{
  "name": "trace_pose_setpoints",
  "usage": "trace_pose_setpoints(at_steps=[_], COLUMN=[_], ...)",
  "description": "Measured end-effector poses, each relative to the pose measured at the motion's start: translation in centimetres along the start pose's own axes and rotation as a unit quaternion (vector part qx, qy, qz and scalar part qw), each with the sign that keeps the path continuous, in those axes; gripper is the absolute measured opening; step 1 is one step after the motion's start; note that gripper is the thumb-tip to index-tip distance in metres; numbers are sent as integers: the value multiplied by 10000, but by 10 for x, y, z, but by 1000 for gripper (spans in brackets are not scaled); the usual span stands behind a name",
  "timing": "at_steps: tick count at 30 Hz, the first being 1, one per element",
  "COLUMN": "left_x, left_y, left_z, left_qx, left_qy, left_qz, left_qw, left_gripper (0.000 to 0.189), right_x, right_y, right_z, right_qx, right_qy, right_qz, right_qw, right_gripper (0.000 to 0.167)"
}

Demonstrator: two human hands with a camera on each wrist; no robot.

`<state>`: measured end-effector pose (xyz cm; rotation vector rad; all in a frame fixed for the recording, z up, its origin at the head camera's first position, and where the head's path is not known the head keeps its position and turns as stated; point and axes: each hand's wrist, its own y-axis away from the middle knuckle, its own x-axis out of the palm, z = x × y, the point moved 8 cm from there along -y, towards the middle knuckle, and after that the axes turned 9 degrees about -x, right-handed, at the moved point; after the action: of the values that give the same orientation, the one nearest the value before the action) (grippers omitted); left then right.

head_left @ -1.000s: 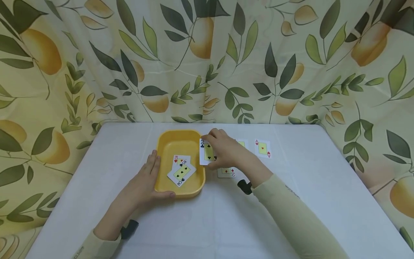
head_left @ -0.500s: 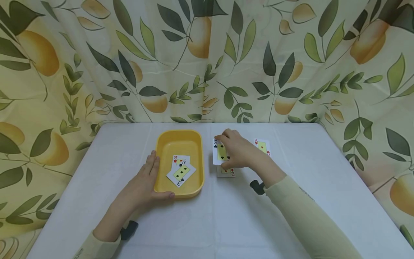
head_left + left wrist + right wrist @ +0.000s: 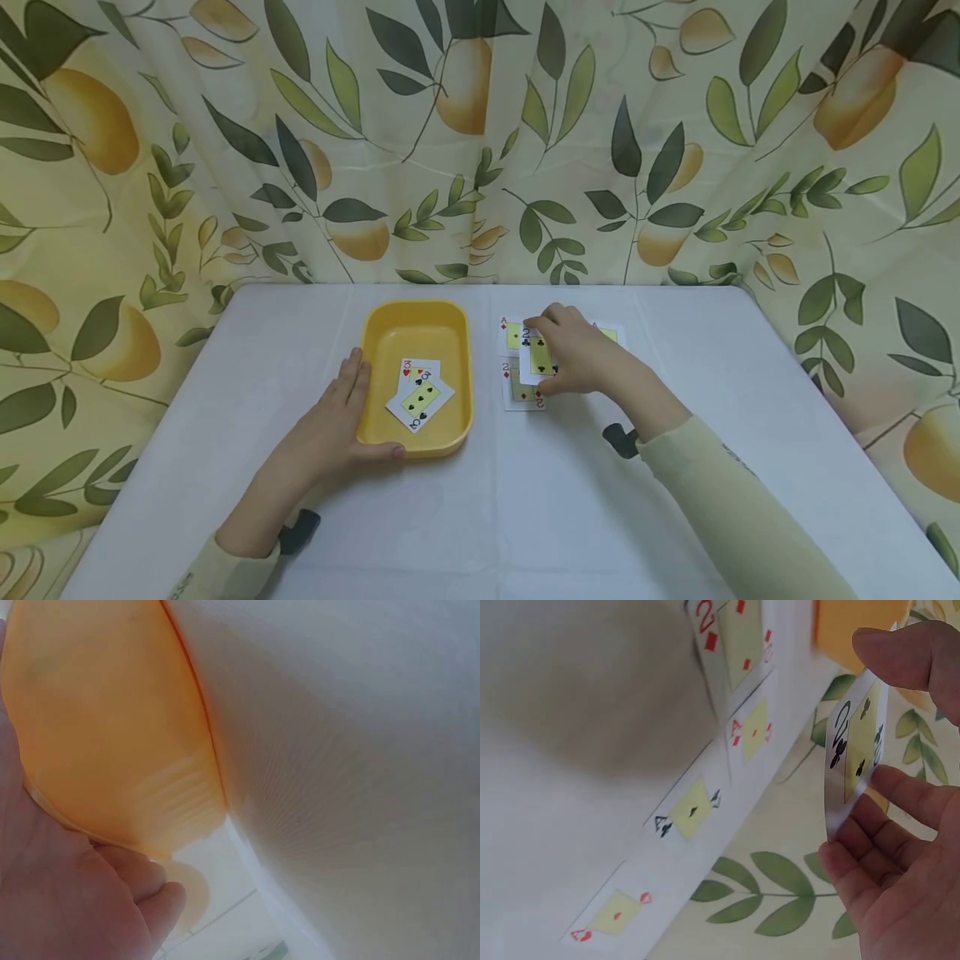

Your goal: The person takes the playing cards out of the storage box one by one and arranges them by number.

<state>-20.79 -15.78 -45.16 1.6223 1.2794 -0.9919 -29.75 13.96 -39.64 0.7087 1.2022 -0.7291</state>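
Right hand (image 3: 576, 350) pinching 2 of clubs (image 3: 537, 357), 2 of diamonds (image 3: 524, 399) on counter (image 3: 480, 517) to its left, left hand (image 3: 328, 423) spread against yellow tray (image 3: 416, 338), 2 cards (image 3: 420, 404) inside.

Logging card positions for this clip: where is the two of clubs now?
In the head view, the two of clubs is pinched in the right hand, above the table, right of the yellow tray.

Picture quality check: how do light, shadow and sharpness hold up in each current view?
Head view: dim, fairly even light, a soft shadow on the table beside the right sleeve; left wrist view: hazy, with little detail on the tray; right wrist view: a broad, soft shadow on the table, the two of clubs readable in the right hand, the tray behind blurred.
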Motion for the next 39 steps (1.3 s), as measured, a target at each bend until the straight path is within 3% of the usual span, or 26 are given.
trace_pose_setpoints(at_steps=[21, 39], left_x=[0, 1], left_y=[-1, -2], left_z=[3, 0], left_qx=[44, 43], left_qy=[-16, -14], left_qz=[-66, -32], left_qw=[10000, 10000], left_gripper=[143, 143], right_x=[11, 27], right_y=[25, 39], right_z=[-35, -46], right_qx=[311, 394], right_qy=[10, -107], right_qz=[121, 226], right_qw=[9994, 9989], right_gripper=[94, 94])
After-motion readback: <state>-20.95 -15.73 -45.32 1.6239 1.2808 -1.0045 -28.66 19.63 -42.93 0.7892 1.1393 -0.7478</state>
